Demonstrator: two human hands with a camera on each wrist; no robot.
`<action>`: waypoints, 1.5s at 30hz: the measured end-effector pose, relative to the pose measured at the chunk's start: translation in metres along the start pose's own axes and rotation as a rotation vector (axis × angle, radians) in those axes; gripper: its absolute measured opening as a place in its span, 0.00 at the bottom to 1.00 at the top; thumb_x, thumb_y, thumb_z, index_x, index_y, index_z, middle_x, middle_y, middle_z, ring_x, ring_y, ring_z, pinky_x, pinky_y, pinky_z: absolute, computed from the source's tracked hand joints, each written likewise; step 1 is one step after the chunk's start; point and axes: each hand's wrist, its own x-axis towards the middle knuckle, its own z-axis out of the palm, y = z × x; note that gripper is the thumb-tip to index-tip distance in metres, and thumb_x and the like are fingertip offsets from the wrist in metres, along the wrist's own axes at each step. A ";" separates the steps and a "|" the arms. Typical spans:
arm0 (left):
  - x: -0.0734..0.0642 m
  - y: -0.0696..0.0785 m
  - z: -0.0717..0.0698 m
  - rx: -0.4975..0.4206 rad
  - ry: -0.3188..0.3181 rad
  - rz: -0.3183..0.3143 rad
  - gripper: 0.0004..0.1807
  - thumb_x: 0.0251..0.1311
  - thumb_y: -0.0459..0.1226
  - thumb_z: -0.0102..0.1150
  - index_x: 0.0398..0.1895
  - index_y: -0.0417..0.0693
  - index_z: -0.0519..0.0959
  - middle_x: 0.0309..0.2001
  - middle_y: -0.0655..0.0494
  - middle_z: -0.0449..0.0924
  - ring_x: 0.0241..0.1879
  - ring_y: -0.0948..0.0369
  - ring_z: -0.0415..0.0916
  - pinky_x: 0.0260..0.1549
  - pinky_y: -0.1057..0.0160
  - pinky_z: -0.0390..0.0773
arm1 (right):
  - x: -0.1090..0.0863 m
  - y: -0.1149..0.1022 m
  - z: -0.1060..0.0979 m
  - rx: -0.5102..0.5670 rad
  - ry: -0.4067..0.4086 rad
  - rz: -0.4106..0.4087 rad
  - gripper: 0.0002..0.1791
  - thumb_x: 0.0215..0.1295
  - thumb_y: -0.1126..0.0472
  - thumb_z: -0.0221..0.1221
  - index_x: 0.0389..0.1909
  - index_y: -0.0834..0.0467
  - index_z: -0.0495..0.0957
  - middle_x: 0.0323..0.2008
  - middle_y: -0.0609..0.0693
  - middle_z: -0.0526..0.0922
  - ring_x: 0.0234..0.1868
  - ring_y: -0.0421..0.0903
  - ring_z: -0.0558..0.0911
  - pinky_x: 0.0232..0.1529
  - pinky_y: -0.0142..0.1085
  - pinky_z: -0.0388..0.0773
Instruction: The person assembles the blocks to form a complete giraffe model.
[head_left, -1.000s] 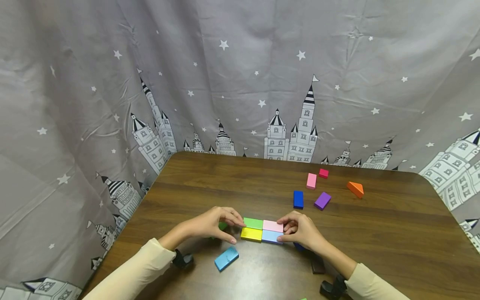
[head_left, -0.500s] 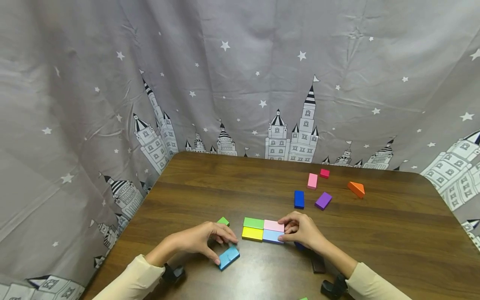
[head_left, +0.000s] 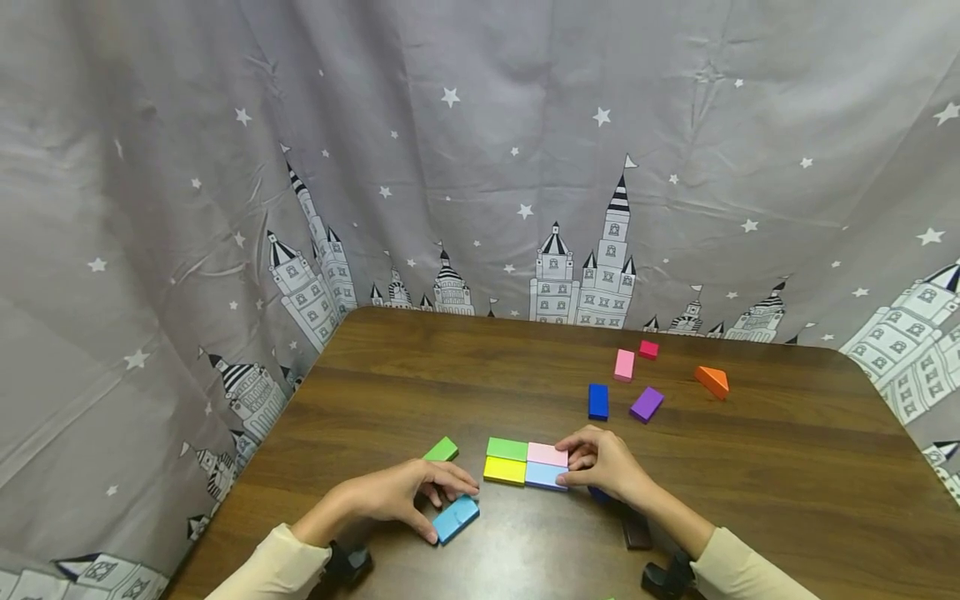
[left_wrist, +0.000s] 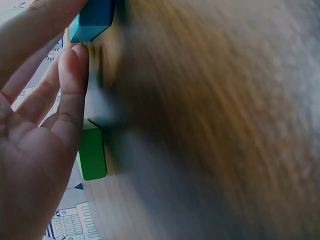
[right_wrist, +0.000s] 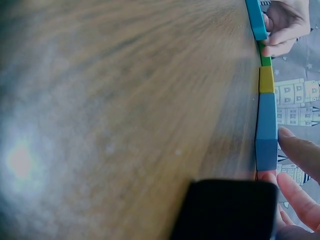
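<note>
Four-cornered on the wooden table, a green block, a yellow block, a pale pink block and a light blue block form a flat rectangle. My right hand holds its right end, thumb at the light blue block and a bent finger at the pale pink one. To the left, my left hand pinches a sky-blue block between thumb and fingers at its two ends. That sky-blue block shows at the top of the left wrist view.
A loose green block lies behind my left hand. Near my right wrist are a dark block and a partly hidden dark blue one. Farther back lie blue, purple, pink, red and orange blocks.
My left hand has left the yellow and green blocks' left side, moved toward me and taken hold of the sky-blue block. My right hand stays at the rectangle's right end.
</note>
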 end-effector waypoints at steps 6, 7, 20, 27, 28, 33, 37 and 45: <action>0.001 -0.002 0.003 -0.012 -0.005 -0.011 0.34 0.50 0.30 0.75 0.64 0.37 0.75 0.63 0.45 0.73 0.50 0.64 0.74 0.48 0.62 0.79 | 0.000 0.000 0.001 -0.014 0.004 -0.004 0.20 0.45 0.70 0.77 0.40 0.71 0.83 0.35 0.58 0.79 0.30 0.43 0.81 0.32 0.28 0.81; 0.001 -0.002 0.003 -0.015 0.000 -0.015 0.34 0.50 0.30 0.75 0.64 0.36 0.75 0.63 0.45 0.74 0.51 0.64 0.74 0.49 0.62 0.79 | 0.000 -0.001 0.001 -0.014 0.005 -0.007 0.20 0.45 0.70 0.77 0.40 0.71 0.83 0.35 0.58 0.79 0.31 0.44 0.81 0.32 0.28 0.81; 0.004 -0.002 0.021 -0.028 0.199 -0.055 0.34 0.46 0.32 0.79 0.60 0.37 0.77 0.52 0.50 0.79 0.46 0.63 0.76 0.48 0.63 0.80 | 0.000 -0.005 -0.001 -0.003 0.011 -0.013 0.20 0.46 0.70 0.77 0.40 0.72 0.83 0.35 0.58 0.80 0.31 0.45 0.81 0.31 0.28 0.81; 0.006 0.002 0.030 -0.012 0.268 -0.063 0.35 0.44 0.31 0.80 0.59 0.35 0.77 0.53 0.48 0.76 0.46 0.62 0.76 0.48 0.64 0.80 | 0.000 -0.004 -0.001 -0.003 0.004 -0.013 0.20 0.46 0.71 0.77 0.41 0.72 0.83 0.35 0.57 0.80 0.32 0.46 0.81 0.32 0.28 0.81; 0.007 0.003 0.031 -0.013 0.275 -0.064 0.35 0.44 0.31 0.80 0.59 0.34 0.77 0.53 0.47 0.76 0.46 0.62 0.76 0.48 0.64 0.80 | 0.000 -0.004 -0.001 -0.005 0.004 -0.013 0.20 0.47 0.70 0.77 0.41 0.72 0.83 0.35 0.57 0.80 0.32 0.46 0.81 0.32 0.28 0.81; 0.008 0.007 0.036 -0.021 0.308 -0.066 0.35 0.43 0.30 0.80 0.58 0.31 0.77 0.53 0.45 0.76 0.47 0.61 0.76 0.49 0.63 0.80 | 0.000 -0.003 -0.001 -0.020 0.008 -0.019 0.20 0.47 0.70 0.77 0.41 0.72 0.83 0.35 0.57 0.80 0.32 0.44 0.81 0.32 0.27 0.81; 0.011 0.008 0.040 -0.021 0.353 -0.083 0.36 0.41 0.30 0.81 0.57 0.31 0.77 0.53 0.45 0.77 0.46 0.61 0.77 0.49 0.64 0.80 | 0.000 -0.002 0.000 -0.011 0.007 -0.024 0.20 0.46 0.70 0.77 0.41 0.72 0.82 0.35 0.58 0.80 0.31 0.42 0.81 0.32 0.27 0.81; 0.018 0.010 0.048 -0.018 0.440 -0.093 0.35 0.38 0.30 0.83 0.55 0.33 0.79 0.52 0.46 0.77 0.45 0.58 0.80 0.47 0.64 0.80 | 0.000 -0.002 0.000 -0.010 0.011 -0.018 0.20 0.46 0.70 0.77 0.41 0.72 0.83 0.35 0.58 0.80 0.30 0.43 0.81 0.31 0.28 0.81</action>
